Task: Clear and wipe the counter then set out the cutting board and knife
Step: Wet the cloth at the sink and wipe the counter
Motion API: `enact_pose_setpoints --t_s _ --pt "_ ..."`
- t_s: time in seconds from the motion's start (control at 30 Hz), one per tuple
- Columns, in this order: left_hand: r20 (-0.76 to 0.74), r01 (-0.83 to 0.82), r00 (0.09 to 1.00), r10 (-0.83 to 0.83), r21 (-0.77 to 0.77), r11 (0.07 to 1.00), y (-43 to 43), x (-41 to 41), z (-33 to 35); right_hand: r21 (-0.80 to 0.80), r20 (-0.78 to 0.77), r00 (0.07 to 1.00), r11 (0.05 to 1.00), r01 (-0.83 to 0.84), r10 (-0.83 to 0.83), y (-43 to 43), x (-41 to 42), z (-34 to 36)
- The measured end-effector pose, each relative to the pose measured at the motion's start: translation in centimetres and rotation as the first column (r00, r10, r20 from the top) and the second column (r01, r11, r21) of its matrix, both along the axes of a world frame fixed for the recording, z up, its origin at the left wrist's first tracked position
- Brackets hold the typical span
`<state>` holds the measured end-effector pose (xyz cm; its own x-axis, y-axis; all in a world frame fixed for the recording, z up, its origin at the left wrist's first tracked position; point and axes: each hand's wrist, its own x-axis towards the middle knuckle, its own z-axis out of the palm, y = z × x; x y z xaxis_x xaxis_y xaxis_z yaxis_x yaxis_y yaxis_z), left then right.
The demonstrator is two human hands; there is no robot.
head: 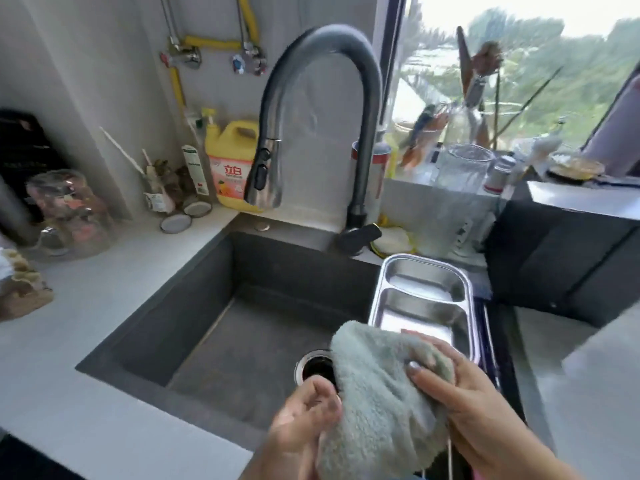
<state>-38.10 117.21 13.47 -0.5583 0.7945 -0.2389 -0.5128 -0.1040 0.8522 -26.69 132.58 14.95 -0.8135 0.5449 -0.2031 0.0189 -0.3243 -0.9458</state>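
I hold a fluffy grey-green cloth (377,403) over the front right of the dark sink (194,327). My left hand (304,420) grips its lower left edge. My right hand (467,396) clasps its right side, with the thumb pressed on top. The cloth hangs bunched between both hands and partly hides the drain (313,367). The pale grey counter (86,306) runs along the left and front of the sink. No cutting board or knife shows in this view.
A black arched faucet (325,109) stands behind the sink. A steel two-part tray (426,306) sits on its right edge. A yellow detergent jug (232,161), bottles, jars and lids crowd the back left corner. Glassware and utensils line the windowsill (460,168).
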Motion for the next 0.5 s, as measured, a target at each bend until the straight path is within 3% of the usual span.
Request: enact_pose_setpoints --t_s 0.13,0.23,0.3,0.37,0.5 --pt "0.027 0.060 0.998 -0.062 0.051 0.997 4.0 9.1 0.4 0.140 0.002 0.986 0.976 0.166 -0.168 2.4 10.3 0.4" --pt "0.027 0.260 0.965 -0.262 0.055 0.964 7.4 16.0 1.5 0.231 0.028 0.937 0.915 0.332 -0.347 5.0 18.7 -0.1" --pt "-0.068 0.359 0.929 -0.363 -0.070 0.931 10.2 21.3 1.7 0.260 0.031 0.902 0.875 0.408 -0.430 7.0 24.7 -0.2" --pt "-0.210 0.324 0.905 -0.371 -0.225 0.919 13.4 26.6 1.1 0.287 0.041 0.866 0.836 0.468 -0.499 9.2 30.9 -0.1" --pt "-0.388 0.285 0.850 -0.356 -0.230 0.931 19.5 35.8 1.5 0.374 0.051 0.777 0.734 0.568 -0.627 13.1 41.9 0.0"
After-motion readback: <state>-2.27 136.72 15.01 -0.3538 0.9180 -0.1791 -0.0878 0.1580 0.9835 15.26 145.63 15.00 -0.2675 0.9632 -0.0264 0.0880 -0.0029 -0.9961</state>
